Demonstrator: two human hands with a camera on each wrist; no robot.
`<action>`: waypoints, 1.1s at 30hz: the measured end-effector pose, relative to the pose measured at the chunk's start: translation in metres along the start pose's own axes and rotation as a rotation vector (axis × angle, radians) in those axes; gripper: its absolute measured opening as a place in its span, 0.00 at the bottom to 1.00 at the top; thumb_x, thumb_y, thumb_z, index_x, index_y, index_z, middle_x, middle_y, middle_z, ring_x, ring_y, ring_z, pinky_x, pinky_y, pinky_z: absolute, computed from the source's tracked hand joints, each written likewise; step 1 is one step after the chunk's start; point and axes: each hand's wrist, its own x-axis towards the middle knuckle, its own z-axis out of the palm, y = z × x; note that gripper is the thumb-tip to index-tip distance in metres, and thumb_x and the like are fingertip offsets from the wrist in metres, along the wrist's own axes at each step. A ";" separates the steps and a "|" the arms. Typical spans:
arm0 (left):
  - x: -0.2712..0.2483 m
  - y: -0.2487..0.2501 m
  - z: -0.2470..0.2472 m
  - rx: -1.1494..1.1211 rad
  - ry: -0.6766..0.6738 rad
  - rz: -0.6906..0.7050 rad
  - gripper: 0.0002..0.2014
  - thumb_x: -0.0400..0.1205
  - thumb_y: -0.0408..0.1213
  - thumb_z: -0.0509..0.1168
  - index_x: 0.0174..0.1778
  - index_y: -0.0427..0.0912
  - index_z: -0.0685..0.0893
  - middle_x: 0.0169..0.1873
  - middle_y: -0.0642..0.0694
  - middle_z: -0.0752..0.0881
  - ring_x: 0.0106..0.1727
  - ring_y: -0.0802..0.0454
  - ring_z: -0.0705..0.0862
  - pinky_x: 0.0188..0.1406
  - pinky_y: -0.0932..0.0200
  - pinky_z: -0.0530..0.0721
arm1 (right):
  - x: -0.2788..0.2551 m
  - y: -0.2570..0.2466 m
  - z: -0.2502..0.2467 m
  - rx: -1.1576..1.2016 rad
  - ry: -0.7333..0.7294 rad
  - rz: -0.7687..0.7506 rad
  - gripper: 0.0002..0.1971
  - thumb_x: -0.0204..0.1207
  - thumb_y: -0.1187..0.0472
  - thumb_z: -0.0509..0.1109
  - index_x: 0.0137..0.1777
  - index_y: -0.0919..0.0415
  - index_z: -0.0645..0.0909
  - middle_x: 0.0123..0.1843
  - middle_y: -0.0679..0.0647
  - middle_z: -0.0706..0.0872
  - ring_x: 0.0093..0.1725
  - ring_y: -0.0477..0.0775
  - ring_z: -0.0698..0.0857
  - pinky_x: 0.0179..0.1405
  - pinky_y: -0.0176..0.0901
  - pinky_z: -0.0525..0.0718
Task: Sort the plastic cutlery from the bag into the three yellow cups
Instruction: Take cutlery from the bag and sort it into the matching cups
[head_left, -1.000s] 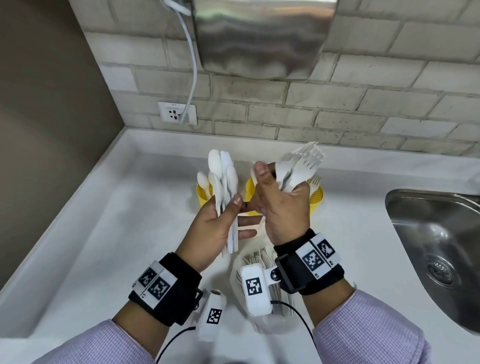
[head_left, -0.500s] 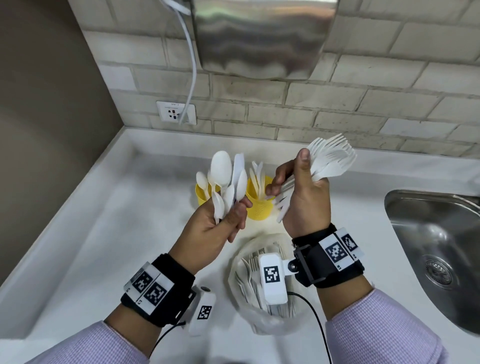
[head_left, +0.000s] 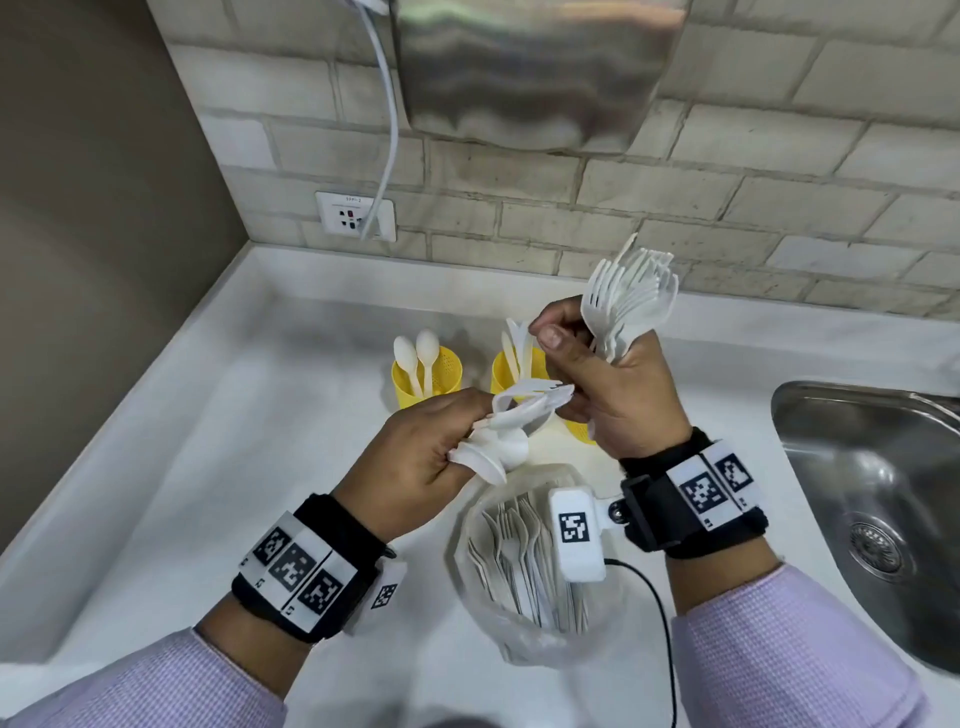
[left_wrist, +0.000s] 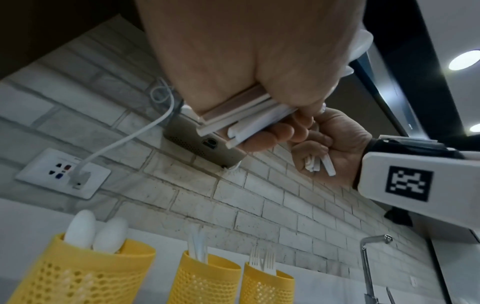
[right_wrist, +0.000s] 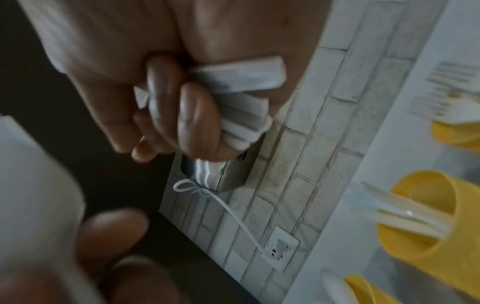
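My left hand (head_left: 462, 441) grips a bundle of white spoons (head_left: 511, 421) lying sideways, bowls down by my fingers and handle ends reaching the right hand's fingers. My right hand (head_left: 587, 364) holds a bunch of white forks (head_left: 631, 296) upright, tines up. Behind the hands stand three yellow cups: the left cup (head_left: 428, 382) holds spoons, the middle cup (head_left: 506, 371) holds knives, and the right cup (head_left: 582, 431) is mostly hidden by my right hand. In the left wrist view the cups (left_wrist: 80, 273) (left_wrist: 205, 277) (left_wrist: 267, 288) hold spoons, knives and forks. The clear bag (head_left: 524, 618) with several more pieces lies below my hands.
A steel sink (head_left: 872, 509) is sunk into the white counter (head_left: 234, 467) at the right. A brick wall with a socket (head_left: 356, 215), a white cable and a metal box runs along the back. A brown wall closes the left side.
My left hand tipped its spoon bundle from upright to sideways and lowered it. My right hand lifted the forks up and stood them more upright.
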 end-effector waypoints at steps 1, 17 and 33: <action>0.001 -0.001 -0.001 0.032 -0.014 0.044 0.14 0.83 0.38 0.58 0.62 0.52 0.80 0.47 0.67 0.79 0.48 0.67 0.80 0.48 0.58 0.82 | 0.000 -0.004 -0.005 -0.031 -0.074 0.013 0.04 0.79 0.66 0.69 0.50 0.66 0.82 0.22 0.50 0.67 0.18 0.47 0.59 0.20 0.32 0.61; 0.001 0.013 0.000 -0.370 -0.167 -0.324 0.13 0.86 0.14 0.58 0.55 0.29 0.85 0.38 0.59 0.87 0.39 0.58 0.82 0.40 0.56 0.81 | -0.008 -0.007 -0.005 -0.101 -0.346 0.071 0.09 0.82 0.70 0.63 0.53 0.61 0.85 0.28 0.53 0.83 0.21 0.46 0.73 0.20 0.38 0.63; -0.008 0.016 0.010 -0.478 -0.127 -0.363 0.10 0.90 0.43 0.61 0.59 0.48 0.87 0.35 0.51 0.87 0.31 0.49 0.77 0.40 0.61 0.79 | -0.003 -0.008 -0.004 0.095 -0.032 -0.032 0.11 0.80 0.54 0.76 0.40 0.59 0.81 0.27 0.58 0.70 0.16 0.48 0.66 0.21 0.36 0.68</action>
